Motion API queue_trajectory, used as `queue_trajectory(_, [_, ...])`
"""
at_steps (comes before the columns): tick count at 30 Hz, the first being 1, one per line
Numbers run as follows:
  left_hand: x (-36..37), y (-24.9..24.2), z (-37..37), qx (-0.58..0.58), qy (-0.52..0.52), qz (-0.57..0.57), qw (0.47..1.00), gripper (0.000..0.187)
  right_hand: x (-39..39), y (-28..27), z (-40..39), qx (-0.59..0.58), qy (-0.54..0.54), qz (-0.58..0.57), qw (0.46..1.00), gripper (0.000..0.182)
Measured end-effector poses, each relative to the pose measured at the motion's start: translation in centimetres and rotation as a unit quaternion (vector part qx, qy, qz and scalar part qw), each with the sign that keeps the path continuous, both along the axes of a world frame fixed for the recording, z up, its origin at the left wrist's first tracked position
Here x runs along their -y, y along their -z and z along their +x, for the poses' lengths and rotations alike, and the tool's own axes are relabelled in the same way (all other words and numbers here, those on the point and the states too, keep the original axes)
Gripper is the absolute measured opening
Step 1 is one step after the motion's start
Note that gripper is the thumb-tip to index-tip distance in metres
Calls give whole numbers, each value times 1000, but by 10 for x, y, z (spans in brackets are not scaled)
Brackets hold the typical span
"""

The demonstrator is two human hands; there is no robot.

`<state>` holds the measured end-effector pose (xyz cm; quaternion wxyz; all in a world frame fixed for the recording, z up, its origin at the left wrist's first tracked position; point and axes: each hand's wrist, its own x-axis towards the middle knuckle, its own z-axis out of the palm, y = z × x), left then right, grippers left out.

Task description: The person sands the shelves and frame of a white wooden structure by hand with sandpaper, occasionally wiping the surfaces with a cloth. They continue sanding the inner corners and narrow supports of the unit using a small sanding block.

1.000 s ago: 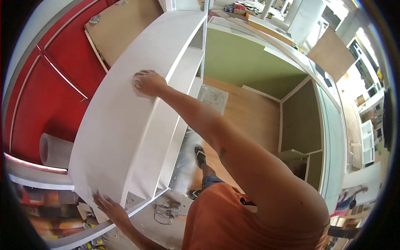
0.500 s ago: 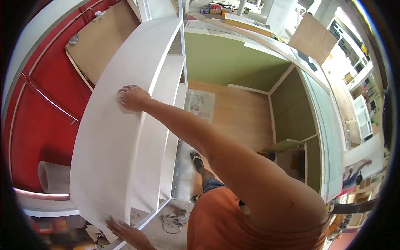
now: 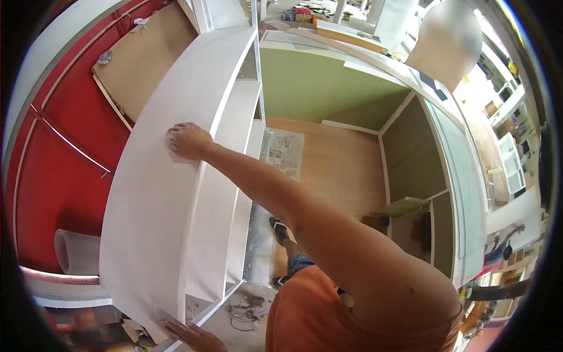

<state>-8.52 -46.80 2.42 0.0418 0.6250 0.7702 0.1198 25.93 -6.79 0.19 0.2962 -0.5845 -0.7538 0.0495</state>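
While our left hand lies flat, fingers extended, at the near end of the white panel, seemingly to steady us, our right hand grips what looks like a pale sheet, bent fingers apparently pressing it against the panel's middle.

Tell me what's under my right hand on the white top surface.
Under the right hand, the edge of a pale sheet shows against the white top surface. The hand covers the rest, so its full shape can't be seen.
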Motion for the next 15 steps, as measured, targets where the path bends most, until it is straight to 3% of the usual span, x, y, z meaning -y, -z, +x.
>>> queue_trajectory(2, [-8, 3, -8, 1, 18, 0, 1000, 66, 3, 2, -1, -3, -3, -1, 1000, 34])
queue_trajectory(4, [-51, 31, -37, -70, -57, -14, 996, 52, -2, -2, 1, -2, -9, 5, 1000, 34])
queue_trajectory(7, [-76, 45, -48, -95, -118, -16, 988, 52, 5, -6, 0, 17, -10, -10, 1000, 35])
queue_trajectory(11, [-22, 18, -20, -88, -66, -26, 994, 54, 3, -8, 2, 4, -12, -25, 1000, 34])
queue_trajectory(13, [-2, -16, 6, 33, -20, -56, 998, 71, -1, 2, -1, -6, -11, -12, 1000, 34])
queue_trajectory(15, [-3, 18, -21, 8, -3, -21, 1000, 72, -7, 6, -1, 29, 5, 11, 1000, 34])
